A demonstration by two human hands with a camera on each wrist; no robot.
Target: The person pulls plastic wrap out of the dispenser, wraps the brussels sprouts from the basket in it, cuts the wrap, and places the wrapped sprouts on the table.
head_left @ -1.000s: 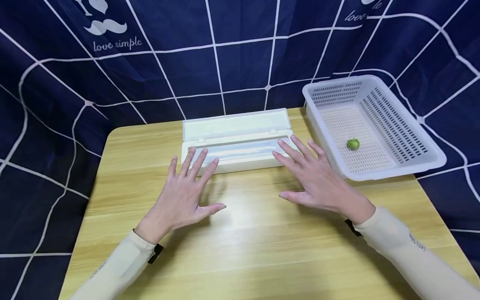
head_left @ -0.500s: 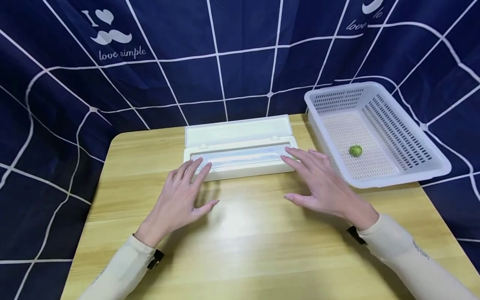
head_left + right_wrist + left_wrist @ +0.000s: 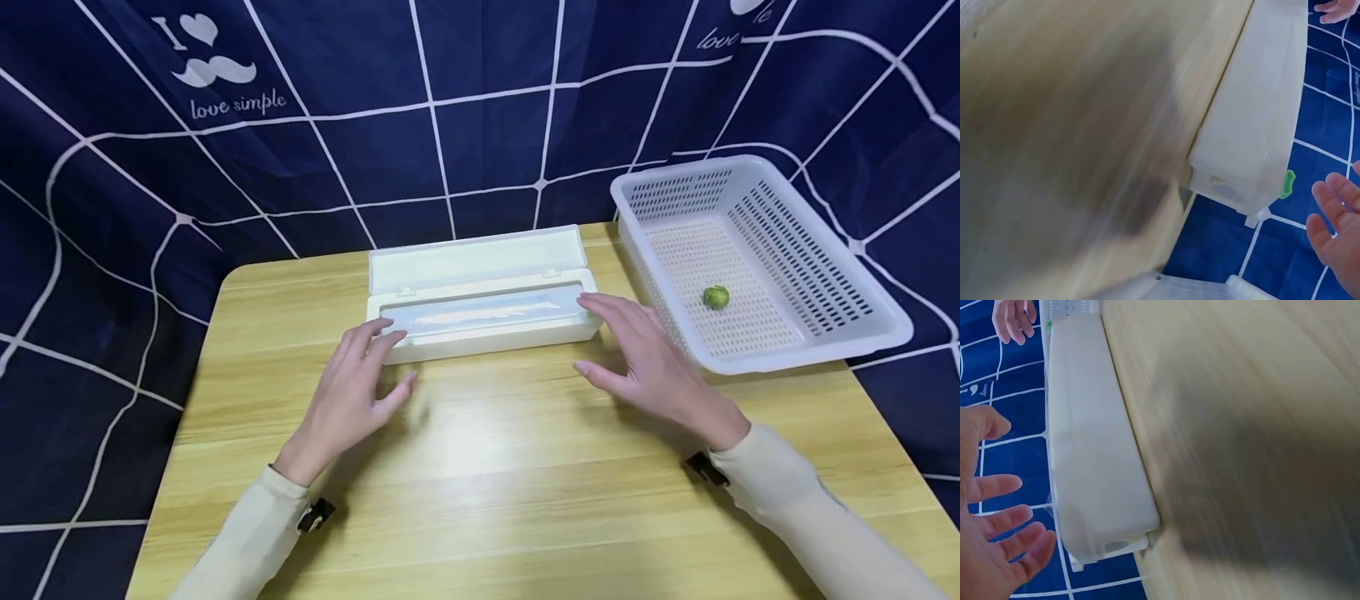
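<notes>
A long white cling film dispenser (image 3: 495,340) lies on the table with its lid (image 3: 476,260) folded back. Inside it shows a shiny, pale, clear film (image 3: 480,313). A small green tab (image 3: 1287,184) sticks out by its right end in the right wrist view. My left hand (image 3: 341,408) hovers at the dispenser's left end, fingers loosely bent and fingertips over the front rim. At the opposite end my right hand (image 3: 648,367) hovers likewise, thumb apart from the fingers. Both wrist views show the fingers apart from the dispenser (image 3: 1097,425), holding nothing.
A white perforated plastic basket (image 3: 810,357) stands at the right, close beside the right hand. One small round green vegetable (image 3: 716,297) lies in it. Behind the wooden table (image 3: 480,500) hangs a dark blue cloth (image 3: 495,150) with white lines.
Both hands' spread fingers have drawn together and bent. The left hand has shifted slightly left, the right slightly right, towards the dispenser's ends. Dispenser and basket have stayed in place.
</notes>
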